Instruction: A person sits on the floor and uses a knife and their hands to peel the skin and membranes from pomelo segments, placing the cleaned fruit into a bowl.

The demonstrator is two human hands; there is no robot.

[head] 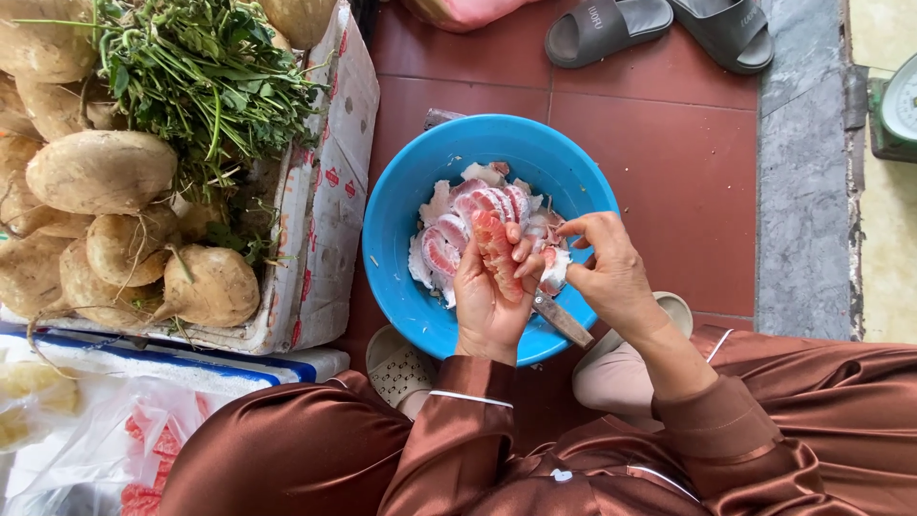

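Pink fruit: a peeled pomelo segment (497, 250) lies along the palm and fingers of the left hand (490, 296), directly above the blue plastic bowl (401, 205).
Left hand: cupped and closed around the segment from beneath, thumb side resting near its upper end.
Right hand: the right hand (611, 272) sits just beside the left, fingertips pinched on a strip of white membrane (556, 268) at the segment's edge; a knife (564, 320) appears tucked under this hand, its blade angled down toward the bowl's near rim, though how it is gripped I cannot tell.
Hands together: nearly touching, both over the near half of the bowl.
Bowl contents: more peeled pink segments (468, 215) and white pith scraps lie beyond the left fingertips.
Doing it well: my judgement is that the skin should be pulled slowly along the segment's length, with the left hand supporting the flesh loosely so the pulp does not crush or split, and the blade kept pointing away from the fingers.
Far left of the hands: tan jicama roots (100, 172) and leafy greens (196, 72) rest in a foam box (330, 191).
Beyond the bowl: grey sandals (607, 29) on red floor tiles (669, 143).
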